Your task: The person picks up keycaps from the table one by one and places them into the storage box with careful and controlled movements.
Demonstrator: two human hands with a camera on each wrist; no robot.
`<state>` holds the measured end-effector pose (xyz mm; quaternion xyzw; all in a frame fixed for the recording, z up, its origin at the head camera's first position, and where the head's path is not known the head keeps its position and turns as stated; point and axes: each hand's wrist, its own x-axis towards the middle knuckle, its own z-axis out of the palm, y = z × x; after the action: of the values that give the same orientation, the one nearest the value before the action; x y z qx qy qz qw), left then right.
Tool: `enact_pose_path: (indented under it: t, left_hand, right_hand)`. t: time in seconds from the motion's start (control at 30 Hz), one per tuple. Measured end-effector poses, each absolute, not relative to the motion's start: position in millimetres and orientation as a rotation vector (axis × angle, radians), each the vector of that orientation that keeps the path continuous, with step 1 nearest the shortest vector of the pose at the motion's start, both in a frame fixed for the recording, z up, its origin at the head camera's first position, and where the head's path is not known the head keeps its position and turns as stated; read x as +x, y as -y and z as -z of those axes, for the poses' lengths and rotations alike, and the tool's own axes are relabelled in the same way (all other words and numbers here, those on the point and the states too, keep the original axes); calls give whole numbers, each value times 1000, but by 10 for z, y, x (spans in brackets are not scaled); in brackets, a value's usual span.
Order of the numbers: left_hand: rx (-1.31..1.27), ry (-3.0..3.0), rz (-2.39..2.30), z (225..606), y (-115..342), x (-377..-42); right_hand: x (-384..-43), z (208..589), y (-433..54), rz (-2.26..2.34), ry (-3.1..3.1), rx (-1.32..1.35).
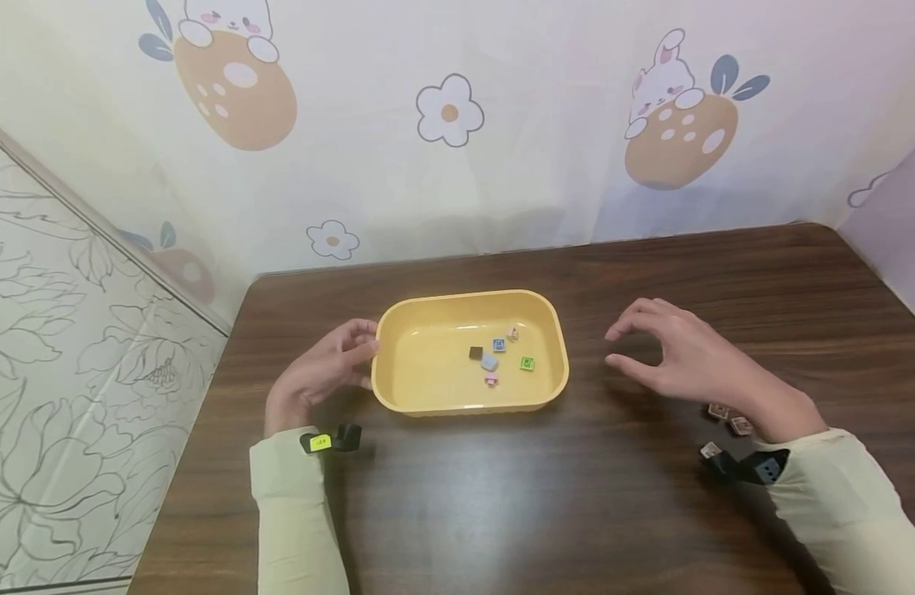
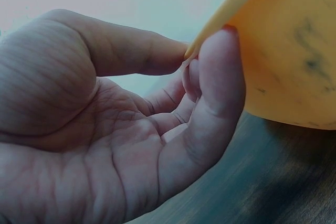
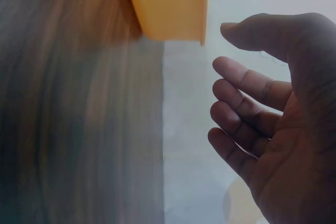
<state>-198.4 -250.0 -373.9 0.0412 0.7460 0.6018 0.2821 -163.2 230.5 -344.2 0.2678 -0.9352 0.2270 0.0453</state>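
Observation:
A yellow plastic tub point(image 1: 420, 401) stands on the wooden table, with several small blocks in its right half. Among them are a blue block point(image 1: 499, 345), a green block point(image 1: 527, 364), a dark block point(image 1: 475, 353), a pale blue block point(image 1: 489, 362) and a pink piece point(image 1: 491, 379). My left hand point(image 1: 326, 364) pinches the tub's left rim between thumb and fingers, as the left wrist view point(image 2: 215, 72) also shows. To the right of the tub, my right hand point(image 1: 676, 351) hovers apart from it, fingers loosely bent and nothing between them.
Several small brown-and-white blocks point(image 1: 740, 426) lie on the table point(image 1: 502, 512) under and beside my right wrist. A wall with printed fruit and flowers point(image 1: 450, 111) rises behind the table's back edge. A flower-patterned panel point(image 1: 55, 413) borders the left side.

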Motion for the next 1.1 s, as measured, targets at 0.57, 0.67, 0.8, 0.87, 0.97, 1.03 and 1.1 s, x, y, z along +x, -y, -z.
enact_pose_path:
  t: [0.57, 0.67, 0.8, 0.87, 0.97, 1.03, 1.1]
  left_hand:
    - [107, -2005, -1611, 3746, 2497, -1984]
    - [102, -2006, -1607, 3748, 2495, -1984]
    - [105, -2004, -1611, 3746, 2493, -1983]
    - [109, -2003, -1615, 3744, 2495, -1983]
    - [106, -2006, -1618, 3742, 2491, -1984]
    - [107, -2006, -1617, 3741, 2491, -1985]
    - [105, -2006, -1615, 3738, 2490, -1986]
  right_hand:
    - [-1466, 3615, -2728, -590, 2865, 698]
    - [-1442, 3648, -2788, -576, 2865, 690]
    - [-1420, 3679, -2850, -578, 2878, 685]
    - [-1418, 3688, -2875, -579, 2881, 681]
    - [-1414, 3711, -2919, -575, 2892, 666]
    - [-1403, 3730, -2952, -563, 2896, 650]
    - [-1387, 3755, -2988, -557, 2901, 636]
